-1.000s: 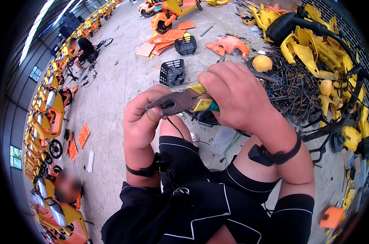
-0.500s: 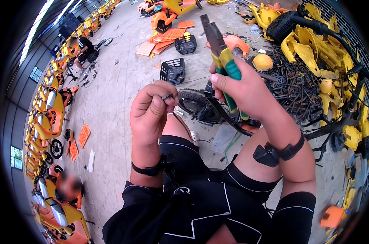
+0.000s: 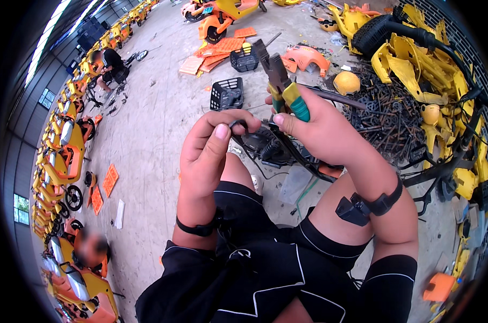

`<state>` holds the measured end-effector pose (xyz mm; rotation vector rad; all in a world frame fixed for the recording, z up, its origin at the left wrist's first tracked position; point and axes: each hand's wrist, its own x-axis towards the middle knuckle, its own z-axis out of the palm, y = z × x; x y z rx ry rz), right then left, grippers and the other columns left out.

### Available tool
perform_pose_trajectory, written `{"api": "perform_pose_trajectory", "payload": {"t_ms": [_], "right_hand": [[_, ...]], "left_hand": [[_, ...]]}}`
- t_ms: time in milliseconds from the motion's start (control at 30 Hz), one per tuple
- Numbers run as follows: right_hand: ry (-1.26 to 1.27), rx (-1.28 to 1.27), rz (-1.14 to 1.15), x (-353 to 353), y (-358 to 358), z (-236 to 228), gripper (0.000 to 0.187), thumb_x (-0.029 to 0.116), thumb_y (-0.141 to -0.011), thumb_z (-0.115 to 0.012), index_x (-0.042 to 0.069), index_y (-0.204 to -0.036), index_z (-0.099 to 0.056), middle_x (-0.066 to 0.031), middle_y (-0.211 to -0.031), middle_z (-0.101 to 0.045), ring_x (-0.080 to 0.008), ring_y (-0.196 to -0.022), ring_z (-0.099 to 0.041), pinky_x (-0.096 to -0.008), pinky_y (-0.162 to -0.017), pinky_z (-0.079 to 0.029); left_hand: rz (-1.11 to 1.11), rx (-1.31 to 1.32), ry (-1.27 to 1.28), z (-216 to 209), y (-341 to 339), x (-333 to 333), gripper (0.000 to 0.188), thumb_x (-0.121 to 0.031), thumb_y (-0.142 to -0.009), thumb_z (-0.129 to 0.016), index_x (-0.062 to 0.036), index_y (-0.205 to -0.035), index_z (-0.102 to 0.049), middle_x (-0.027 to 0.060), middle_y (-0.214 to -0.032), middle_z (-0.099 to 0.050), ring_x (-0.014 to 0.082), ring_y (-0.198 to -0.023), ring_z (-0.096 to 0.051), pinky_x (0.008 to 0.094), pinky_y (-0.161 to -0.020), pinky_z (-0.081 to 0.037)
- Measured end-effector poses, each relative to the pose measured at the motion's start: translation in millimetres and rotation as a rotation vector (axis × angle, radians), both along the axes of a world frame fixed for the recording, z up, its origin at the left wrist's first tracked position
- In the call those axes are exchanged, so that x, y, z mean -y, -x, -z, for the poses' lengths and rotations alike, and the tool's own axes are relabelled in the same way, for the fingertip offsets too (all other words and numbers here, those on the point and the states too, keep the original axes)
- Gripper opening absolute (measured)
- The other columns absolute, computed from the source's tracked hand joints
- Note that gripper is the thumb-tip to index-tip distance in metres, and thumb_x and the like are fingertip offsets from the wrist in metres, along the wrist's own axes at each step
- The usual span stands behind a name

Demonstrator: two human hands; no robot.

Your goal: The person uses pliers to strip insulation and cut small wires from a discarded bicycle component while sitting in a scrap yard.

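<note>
My left hand (image 3: 203, 153) pinches the end of a thin black cable (image 3: 236, 124) between thumb and forefinger. The cable seems to hang down beyond the hand toward the scooter parts on the floor. In my right hand (image 3: 327, 132) are pliers (image 3: 279, 75) with green and yellow handles. Their dark metal jaws point up and away, and the two handle halves stand slightly apart. A small dark piece shows at my right thumb tip, close to the left fingertips; I cannot make out what it is. Beyond both hands lies a black scooter frame with a wheel (image 3: 263, 142), partly hidden by them.
Black metal parts (image 3: 389, 118) are heaped at the right, beside yellow scooter panels (image 3: 411, 70). Black baskets (image 3: 227, 94) and orange panels (image 3: 217, 51) lie ahead. Yellow scooters (image 3: 66, 145) line the left side, where another person (image 3: 112, 64) sits.
My right hand has come lower and nearer the left, and the pliers' handles have parted. The left forefinger has stretched out toward the right hand, with the cable end still pinched.
</note>
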<state>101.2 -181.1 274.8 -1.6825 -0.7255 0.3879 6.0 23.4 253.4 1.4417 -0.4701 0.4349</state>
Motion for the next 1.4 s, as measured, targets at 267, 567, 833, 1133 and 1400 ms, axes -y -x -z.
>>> {"api": "perform_pose_trajectory", "payload": {"t_ms": [267, 567, 833, 1133, 1400], "right_hand": [[0.12, 0.965, 0.181, -3.3, 12.4, -6.5, 0.069, -0.007, -0.071, -0.069, 0.005, -0.136, -0.049, -0.0166, -0.131, -0.054, -0.0377, -0.126, -0.05, -0.0447, -0.102, -0.046], [0.189, 1.145, 0.277, -6.7, 14.1, -5.6, 0.058, -0.006, -0.077, -0.059, 0.005, -0.134, -0.053, -0.0147, -0.127, -0.055, -0.0364, -0.122, -0.052, -0.0433, -0.098, -0.048], [0.206, 1.196, 0.285, -11.3, 16.5, -4.5, 0.054, -0.003, -0.079, -0.058, 0.005, -0.132, -0.053, -0.0149, -0.125, -0.054, -0.0367, -0.121, -0.052, -0.0434, -0.097, -0.049], [0.196, 1.241, 0.275, -17.8, 16.0, -2.1, 0.04, 0.002, -0.081, -0.057, 0.001, -0.121, -0.054, -0.0156, -0.118, -0.055, -0.0351, -0.113, -0.054, -0.0427, -0.094, -0.049], [0.187, 1.313, 0.273, -18.6, 10.9, -1.1, 0.035, 0.009, -0.082, -0.055, 0.001, -0.116, -0.055, -0.0134, -0.11, -0.059, -0.033, -0.106, -0.057, -0.0411, -0.092, -0.046]], "left_hand": [[-0.072, -0.017, 0.081, 13.0, 2.7, -1.2, 0.026, -0.015, -0.103, -0.056, 0.0055, -0.118, -0.06, 0.0149, -0.12, -0.065, 0.0202, -0.11, -0.061, 0.0355, -0.098, -0.046], [-0.115, 0.083, 0.027, 5.7, 7.4, -3.0, 0.028, -0.014, -0.102, -0.058, 0.0078, -0.118, -0.063, 0.0169, -0.119, -0.066, 0.0218, -0.11, -0.061, 0.0352, -0.097, -0.047], [-0.12, 0.11, -0.016, 6.0, 9.6, -10.9, 0.027, -0.016, -0.101, -0.059, 0.0077, -0.112, -0.065, 0.018, -0.117, -0.066, 0.0228, -0.108, -0.061, 0.0364, -0.096, -0.047], [-0.057, 0.147, 0.025, 8.7, 7.1, -17.6, 0.026, -0.01, -0.1, -0.059, 0.0049, -0.121, -0.062, 0.0185, -0.122, -0.061, 0.022, -0.105, -0.058, 0.0343, -0.09, -0.046], [-0.055, 0.141, 0.057, 7.7, 6.8, -15.9, 0.024, -0.013, -0.099, -0.061, 0.0041, -0.116, -0.062, 0.0183, -0.115, -0.061, 0.0212, -0.098, -0.058, 0.0342, -0.084, -0.047]]}}
